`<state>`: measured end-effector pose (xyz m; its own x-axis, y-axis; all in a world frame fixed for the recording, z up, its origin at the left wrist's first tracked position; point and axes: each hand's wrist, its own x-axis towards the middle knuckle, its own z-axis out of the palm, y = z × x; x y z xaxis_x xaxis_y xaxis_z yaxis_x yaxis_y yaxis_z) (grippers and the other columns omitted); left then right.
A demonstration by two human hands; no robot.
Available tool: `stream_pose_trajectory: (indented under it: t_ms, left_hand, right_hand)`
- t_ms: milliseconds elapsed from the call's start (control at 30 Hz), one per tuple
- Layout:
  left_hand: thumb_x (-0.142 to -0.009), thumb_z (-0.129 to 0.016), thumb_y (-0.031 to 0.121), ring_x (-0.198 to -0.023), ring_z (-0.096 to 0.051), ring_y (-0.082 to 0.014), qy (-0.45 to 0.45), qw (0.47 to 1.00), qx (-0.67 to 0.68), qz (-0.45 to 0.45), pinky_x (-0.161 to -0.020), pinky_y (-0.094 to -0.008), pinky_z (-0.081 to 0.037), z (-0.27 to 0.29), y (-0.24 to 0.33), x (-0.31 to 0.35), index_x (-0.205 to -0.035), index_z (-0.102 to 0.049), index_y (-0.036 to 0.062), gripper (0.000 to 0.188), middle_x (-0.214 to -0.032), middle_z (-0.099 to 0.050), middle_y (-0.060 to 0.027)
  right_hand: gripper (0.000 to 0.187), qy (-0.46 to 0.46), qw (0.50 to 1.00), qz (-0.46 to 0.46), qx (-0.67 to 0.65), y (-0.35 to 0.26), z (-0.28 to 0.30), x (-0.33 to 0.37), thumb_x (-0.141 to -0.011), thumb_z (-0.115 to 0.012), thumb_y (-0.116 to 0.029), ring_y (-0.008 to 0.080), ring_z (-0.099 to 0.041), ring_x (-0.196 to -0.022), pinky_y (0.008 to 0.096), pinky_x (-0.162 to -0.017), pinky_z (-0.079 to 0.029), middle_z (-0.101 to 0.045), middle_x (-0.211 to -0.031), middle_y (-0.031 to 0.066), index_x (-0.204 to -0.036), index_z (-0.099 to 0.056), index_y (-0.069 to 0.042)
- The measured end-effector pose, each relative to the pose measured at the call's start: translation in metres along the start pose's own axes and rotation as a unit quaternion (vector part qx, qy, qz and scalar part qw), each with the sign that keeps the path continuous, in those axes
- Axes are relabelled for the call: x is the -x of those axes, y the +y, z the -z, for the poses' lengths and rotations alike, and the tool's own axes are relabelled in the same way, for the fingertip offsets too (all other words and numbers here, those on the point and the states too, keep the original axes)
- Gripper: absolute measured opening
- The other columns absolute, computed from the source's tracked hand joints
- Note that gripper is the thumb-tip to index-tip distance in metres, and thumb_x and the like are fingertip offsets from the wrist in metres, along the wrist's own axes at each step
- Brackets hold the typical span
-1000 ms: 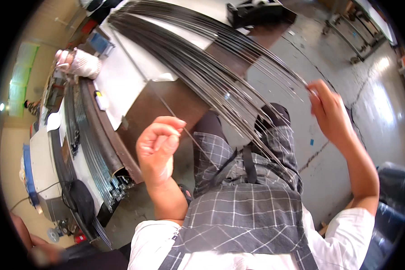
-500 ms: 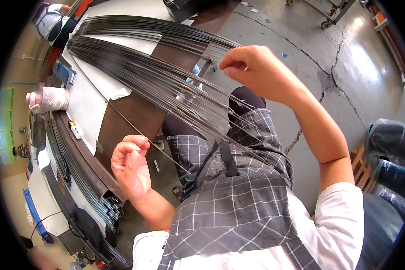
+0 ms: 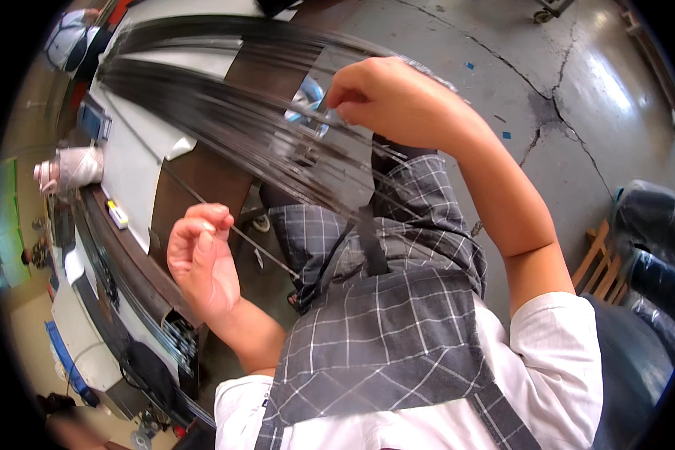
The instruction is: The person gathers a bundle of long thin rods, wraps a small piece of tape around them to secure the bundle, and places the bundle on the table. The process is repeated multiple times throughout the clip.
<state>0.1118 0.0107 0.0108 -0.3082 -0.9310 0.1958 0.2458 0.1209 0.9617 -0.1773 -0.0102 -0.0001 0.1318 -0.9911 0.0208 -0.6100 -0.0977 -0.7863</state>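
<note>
A: What's the biggest thing by the hands?

B: A long bundle of thin dark metal rods (image 3: 225, 120), fanning out from the workbench (image 3: 139, 172) up and to the left of both hands and running down over the checked apron (image 3: 382, 337).

A: How far along is the sorting, as far as you can judge?

B: Early, I'd say. Nearly all the rods lie together in the fan; only a single rod (image 3: 232, 229) stands apart below it.

A: Who has that one?

B: The left hand (image 3: 199, 262), fingers curled, pinches it between thumb and fingertips, just under the bundle.

A: And the right hand (image 3: 397, 101)?

B: Raised above the fan's near end, fingertips pressed together on what looks like one or two rod tips; exactly how many I cannot tell.

A: Anything already set aside?

B: More rods sit in a rack (image 3: 176, 337) below the left hand, though whether sorted is unclear.
</note>
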Motion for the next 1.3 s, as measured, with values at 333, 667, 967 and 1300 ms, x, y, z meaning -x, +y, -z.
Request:
stream_pose_trajectory:
  t_ms: [333,667,967,1300]
  left_hand:
    - [-0.087,-0.05,0.005,-0.1,-0.054,-0.0215,0.021,1.0,-0.009,-0.009,-0.087,-0.034,-0.043,0.021,0.0,0.019,-0.095,-0.056,-0.0003,0.011,-0.102,-0.056,-0.0141]
    - [-0.087,-0.051,0.005,-0.097,-0.055,-0.0206,0.054,0.998,-0.012,-0.002,-0.085,-0.033,-0.044,0.03,-0.001,0.037,-0.095,-0.057,-0.0002,0.011,-0.101,-0.058,-0.0137]
    - [-0.087,-0.051,0.005,-0.097,-0.054,-0.0207,0.042,0.999,-0.004,0.012,-0.085,-0.0329,-0.044,0.026,-0.008,0.037,-0.095,-0.055,-0.0009,0.012,-0.102,-0.056,-0.0149]
    - [-0.084,-0.054,0.004,-0.093,-0.052,-0.0203,0.009,1.0,0.006,0.016,-0.084,-0.0308,-0.042,0.001,-0.012,0.018,-0.091,-0.055,-0.0023,0.01,-0.097,-0.055,-0.0165]
  right_hand:
    - [0.014,0.11,0.993,-0.01,-0.041,-0.005,-0.007,0.036,-0.08,-0.059,-0.008,0.011,-0.058,-0.072,0.0246,-0.067,-0.047,-0.063,-0.078,0.0061,-0.092,-0.062,0.0]
    - [0.014,0.156,0.979,-0.076,-0.108,0.012,-0.017,0.057,-0.083,-0.061,-0.011,0.0055,-0.056,-0.072,0.0196,-0.063,-0.044,-0.063,-0.078,0.0003,-0.091,-0.063,0.0]
    - [0.013,0.182,0.962,-0.096,-0.181,0.027,-0.022,0.072,-0.085,-0.059,-0.01,0.0068,-0.059,-0.075,0.0198,-0.063,-0.045,-0.064,-0.08,0.0018,-0.092,-0.062,0.001]
    - [0.016,0.112,0.991,-0.015,-0.075,0.013,0.0,0.019,-0.082,-0.056,-0.01,0.0136,-0.06,-0.075,0.026,-0.067,-0.047,-0.063,-0.08,0.0079,-0.093,-0.061,0.002]
